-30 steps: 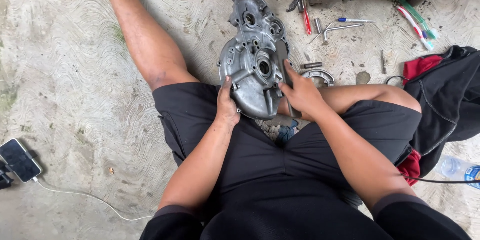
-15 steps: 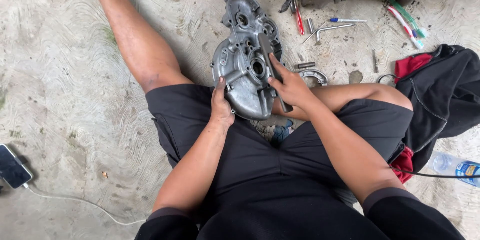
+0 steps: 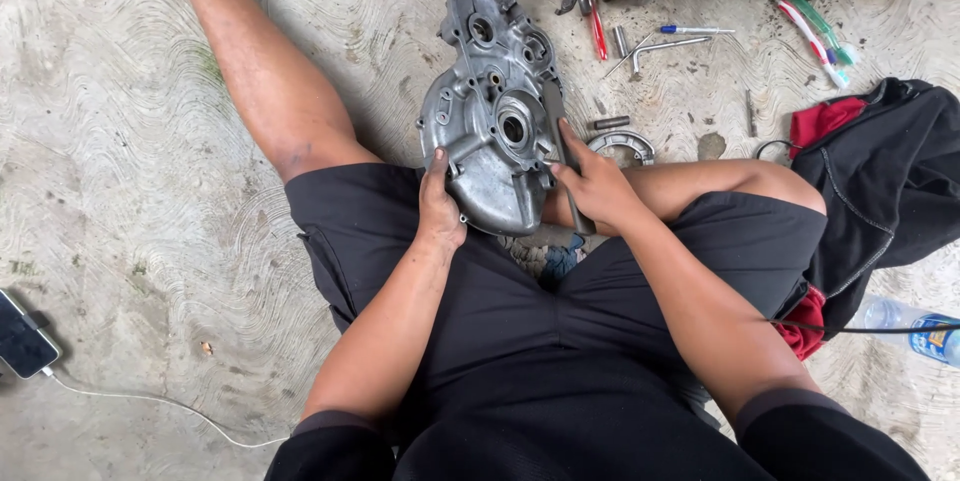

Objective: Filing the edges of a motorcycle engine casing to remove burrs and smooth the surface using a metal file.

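Engine cover stands tilted on the lap, long axis running away from the body. Left hand grips its lower-left edge. Right hand is closed on a flat dark tool, laid against the cover's right rim, nearer the bore.

Silver-grey engine cover, black shorts, red-handled pliers (floor pale grey, swirl-patterned).
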